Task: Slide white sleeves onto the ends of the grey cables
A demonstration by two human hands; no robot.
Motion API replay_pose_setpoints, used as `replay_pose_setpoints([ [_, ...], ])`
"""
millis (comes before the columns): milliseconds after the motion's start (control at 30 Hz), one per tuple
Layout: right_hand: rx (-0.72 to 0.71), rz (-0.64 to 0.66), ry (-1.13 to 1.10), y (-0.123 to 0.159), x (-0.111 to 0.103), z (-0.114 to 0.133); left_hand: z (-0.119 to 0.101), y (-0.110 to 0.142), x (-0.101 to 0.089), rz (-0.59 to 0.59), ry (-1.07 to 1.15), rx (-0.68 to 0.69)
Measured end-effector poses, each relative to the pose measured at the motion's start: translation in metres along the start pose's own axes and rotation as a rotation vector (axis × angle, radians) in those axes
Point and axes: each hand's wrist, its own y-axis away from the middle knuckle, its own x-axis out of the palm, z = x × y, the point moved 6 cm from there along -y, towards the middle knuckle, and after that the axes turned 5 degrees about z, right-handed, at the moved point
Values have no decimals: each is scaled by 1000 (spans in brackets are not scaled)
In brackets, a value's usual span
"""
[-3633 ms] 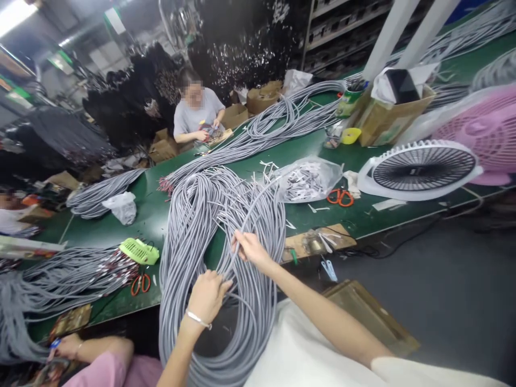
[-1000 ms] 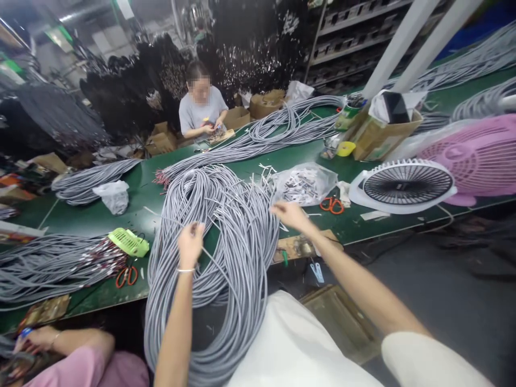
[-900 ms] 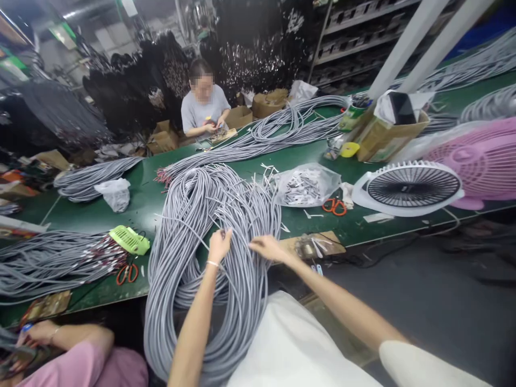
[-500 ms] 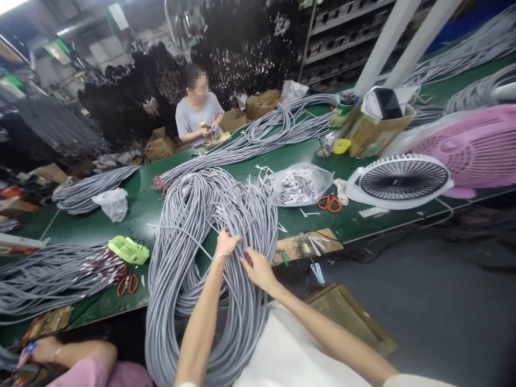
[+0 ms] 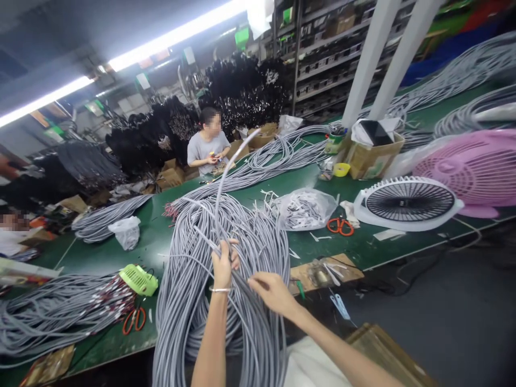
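A big looped bundle of grey cables [image 5: 177, 301] hangs over the front edge of the green table. My left hand [image 5: 223, 266] is closed around one grey cable [image 5: 220, 201], whose pale free end rises above the bundle and curves to the right. To the right of it and lower, my right hand [image 5: 272, 290] has its thumb and fingers pressed together over the cables. What lies between those fingertips is hidden, and the cables beneath them are smeared by motion.
On the green table [image 5: 258, 185] lie a clear bag of white offcuts [image 5: 308, 209], orange-handled scissors [image 5: 339, 227], a white fan [image 5: 407, 201] and a pink fan [image 5: 475, 172]. A light-green fan [image 5: 139, 279] sits left beside more cables. A co-worker [image 5: 207, 142] sits across the table.
The view has tilted up. My left hand now holds a cable with its end raised above the bundle; before, both hands were down among the cables. My right hand's fingers have closed together.
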Motion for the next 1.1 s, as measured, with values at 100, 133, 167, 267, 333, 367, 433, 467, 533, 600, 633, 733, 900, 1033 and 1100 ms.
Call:
replay_pose_setpoints([
  [100,-25,-191,-128,-27,-39,21,3,13,2,60,-64,-49],
  [133,-42,-228,-165,-36,-49,29,4,17,2,79,-88,-68],
  [167,-56,-236,-209,-46,-56,36,5,19,2,95,-111,-84],
  [267,-75,-135,-378,-72,-62,54,6,22,1,140,-170,-122],
  [333,-85,-89,-499,-83,-59,60,7,22,0,165,-187,-125],
  [367,-88,-84,-550,-87,-57,61,8,22,-1,175,-187,-114],
  [433,-85,-96,-616,-90,-53,62,10,22,-2,193,-191,-80],
  [467,-80,-99,-625,-90,-50,61,11,22,-4,185,-199,-61],
  [533,-66,-113,-601,-87,-46,61,13,22,-10,130,-231,-22],
  [600,-53,-132,-557,-83,-44,59,12,21,-19,52,-275,39],
  [633,-47,-145,-536,-81,-44,58,11,21,-22,17,-289,77],
  [733,0,-247,-511,-76,-52,51,13,21,-27,18,-290,129],
  [900,78,-336,-516,-67,-71,38,26,21,-20,50,-249,86],
  [1033,84,-387,-449,-58,-84,34,26,20,-14,-116,-348,148],
  [1100,92,-452,-437,-54,-91,28,27,18,-14,-196,-322,145],
])
